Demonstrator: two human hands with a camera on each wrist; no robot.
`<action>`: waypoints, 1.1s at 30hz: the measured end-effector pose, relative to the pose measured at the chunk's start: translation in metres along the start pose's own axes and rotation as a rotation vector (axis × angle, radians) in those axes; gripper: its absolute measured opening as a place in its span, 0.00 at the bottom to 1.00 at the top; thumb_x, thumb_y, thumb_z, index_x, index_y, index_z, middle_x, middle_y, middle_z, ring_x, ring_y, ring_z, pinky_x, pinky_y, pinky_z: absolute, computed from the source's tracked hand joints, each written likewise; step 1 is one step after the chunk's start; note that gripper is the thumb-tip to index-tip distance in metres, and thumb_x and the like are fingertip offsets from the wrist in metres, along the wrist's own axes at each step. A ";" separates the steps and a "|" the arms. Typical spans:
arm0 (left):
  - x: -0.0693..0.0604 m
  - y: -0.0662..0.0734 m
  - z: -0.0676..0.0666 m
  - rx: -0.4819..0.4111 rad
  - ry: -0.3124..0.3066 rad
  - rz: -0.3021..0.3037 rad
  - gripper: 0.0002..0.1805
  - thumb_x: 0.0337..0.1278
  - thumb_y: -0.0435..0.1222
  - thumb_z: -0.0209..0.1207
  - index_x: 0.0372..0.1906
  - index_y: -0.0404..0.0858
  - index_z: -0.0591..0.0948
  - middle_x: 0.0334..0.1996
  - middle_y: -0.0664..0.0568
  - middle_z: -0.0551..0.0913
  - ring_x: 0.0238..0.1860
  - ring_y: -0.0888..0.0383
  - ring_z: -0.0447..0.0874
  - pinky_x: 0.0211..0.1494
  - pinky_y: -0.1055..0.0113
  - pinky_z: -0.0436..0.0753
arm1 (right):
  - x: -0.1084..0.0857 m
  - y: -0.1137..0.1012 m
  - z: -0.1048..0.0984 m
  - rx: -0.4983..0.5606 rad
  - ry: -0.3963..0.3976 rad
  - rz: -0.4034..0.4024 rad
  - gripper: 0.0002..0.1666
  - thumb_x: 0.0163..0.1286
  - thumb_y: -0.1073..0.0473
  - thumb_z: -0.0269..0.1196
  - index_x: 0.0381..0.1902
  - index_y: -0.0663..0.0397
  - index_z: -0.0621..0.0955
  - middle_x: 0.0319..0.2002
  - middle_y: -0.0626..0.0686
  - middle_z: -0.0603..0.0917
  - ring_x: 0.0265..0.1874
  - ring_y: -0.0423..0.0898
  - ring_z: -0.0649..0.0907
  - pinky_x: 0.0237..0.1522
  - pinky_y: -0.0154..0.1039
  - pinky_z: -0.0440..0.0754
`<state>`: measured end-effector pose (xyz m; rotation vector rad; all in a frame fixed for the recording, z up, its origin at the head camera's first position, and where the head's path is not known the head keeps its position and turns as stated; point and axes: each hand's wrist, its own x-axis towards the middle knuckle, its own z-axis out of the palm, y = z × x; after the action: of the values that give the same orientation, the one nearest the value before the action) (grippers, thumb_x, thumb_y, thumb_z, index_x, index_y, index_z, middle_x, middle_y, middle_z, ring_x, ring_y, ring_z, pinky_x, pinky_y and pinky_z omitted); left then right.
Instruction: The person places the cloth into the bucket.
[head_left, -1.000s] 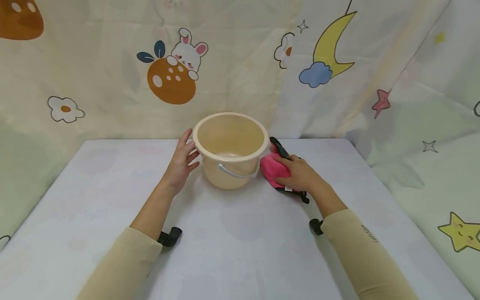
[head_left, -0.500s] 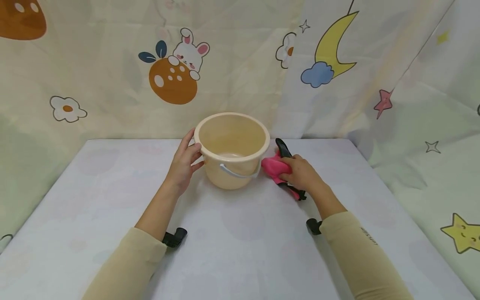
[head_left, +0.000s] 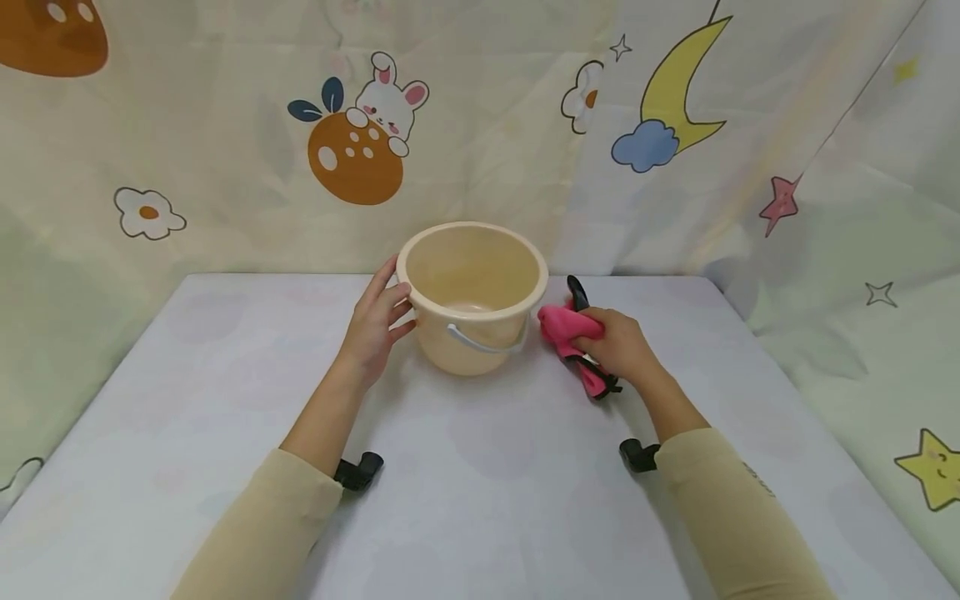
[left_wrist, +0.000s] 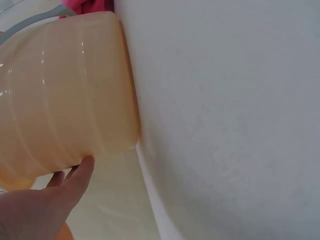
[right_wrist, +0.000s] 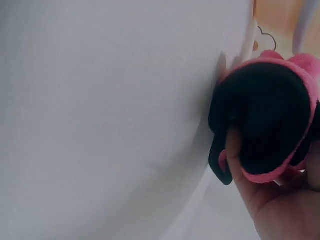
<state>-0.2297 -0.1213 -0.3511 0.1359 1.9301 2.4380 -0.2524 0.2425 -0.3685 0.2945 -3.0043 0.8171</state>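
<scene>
A cream plastic bucket [head_left: 465, 333] with a pale handle stands upright at the back of the table. My left hand [head_left: 371, 329] rests its extended fingers against the bucket's left side, just under the rim; the left wrist view shows fingers [left_wrist: 80, 177] at its wall. Right of the bucket, my right hand [head_left: 617, 340] grips a soft pink and black fabric item [head_left: 566, 323] with a small white tag. A broad dark face [right_wrist: 272, 115] of it, edged in pink, shows in the right wrist view. Its exact kind is unclear, and part is hidden by my hand.
The white-covered table [head_left: 480, 500] ends just behind the bucket. A hanging cloth [head_left: 480, 125] with cartoon prints rises behind it. A black wrist mount [head_left: 360, 472] shows at the left wrist, and another black mount [head_left: 639, 455] at the right.
My left hand has come closer and now touches the bucket. My right hand has turned the pink and black item and drawn it slightly away from the bucket. The head view has shifted slightly.
</scene>
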 end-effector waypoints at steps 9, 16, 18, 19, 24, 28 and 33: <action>0.000 0.003 0.001 0.009 0.002 -0.005 0.35 0.71 0.43 0.49 0.81 0.58 0.60 0.77 0.50 0.64 0.75 0.44 0.67 0.73 0.43 0.68 | -0.001 0.000 -0.006 0.110 0.125 0.045 0.25 0.70 0.55 0.68 0.63 0.55 0.80 0.54 0.65 0.83 0.49 0.60 0.80 0.51 0.55 0.80; 0.000 0.002 0.003 0.007 0.025 -0.001 0.35 0.70 0.42 0.50 0.81 0.57 0.61 0.76 0.49 0.66 0.73 0.42 0.70 0.70 0.45 0.71 | -0.008 -0.014 -0.028 0.240 0.162 0.088 0.26 0.71 0.53 0.67 0.64 0.53 0.79 0.53 0.64 0.82 0.46 0.58 0.80 0.35 0.41 0.82; -0.001 0.003 0.002 0.011 0.033 0.010 0.35 0.70 0.42 0.49 0.81 0.56 0.62 0.75 0.48 0.67 0.72 0.41 0.70 0.70 0.45 0.72 | -0.009 -0.021 -0.036 0.278 0.171 0.089 0.27 0.71 0.52 0.67 0.64 0.53 0.78 0.53 0.64 0.81 0.44 0.57 0.80 0.32 0.38 0.83; -0.001 0.003 0.002 0.013 0.038 0.015 0.35 0.70 0.41 0.49 0.81 0.55 0.62 0.75 0.48 0.68 0.72 0.41 0.71 0.69 0.44 0.73 | -0.009 -0.025 -0.040 0.300 0.176 0.089 0.27 0.71 0.52 0.67 0.65 0.53 0.78 0.53 0.64 0.81 0.43 0.56 0.80 0.31 0.37 0.83; -0.002 0.005 -0.001 0.017 0.048 0.023 0.35 0.70 0.41 0.49 0.81 0.55 0.62 0.75 0.47 0.68 0.72 0.42 0.71 0.70 0.43 0.72 | -0.011 -0.039 -0.057 0.377 0.206 0.102 0.31 0.71 0.46 0.66 0.67 0.50 0.76 0.55 0.62 0.78 0.45 0.54 0.78 0.30 0.36 0.85; 0.000 0.004 0.000 0.013 0.033 0.020 0.34 0.70 0.42 0.49 0.80 0.57 0.62 0.74 0.47 0.68 0.72 0.43 0.71 0.70 0.44 0.72 | -0.013 -0.046 -0.070 0.409 0.238 0.118 0.33 0.70 0.42 0.67 0.68 0.48 0.75 0.57 0.60 0.76 0.49 0.54 0.76 0.32 0.35 0.84; 0.001 0.002 0.002 0.004 0.023 0.007 0.35 0.70 0.42 0.49 0.81 0.56 0.61 0.75 0.48 0.67 0.72 0.43 0.70 0.70 0.44 0.71 | -0.016 -0.055 -0.082 0.450 0.263 0.099 0.33 0.69 0.42 0.68 0.67 0.46 0.75 0.57 0.56 0.75 0.50 0.53 0.76 0.33 0.35 0.85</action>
<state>-0.2306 -0.1198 -0.3489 0.1164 1.9474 2.4507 -0.2296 0.2398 -0.2711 0.0336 -2.5825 1.4157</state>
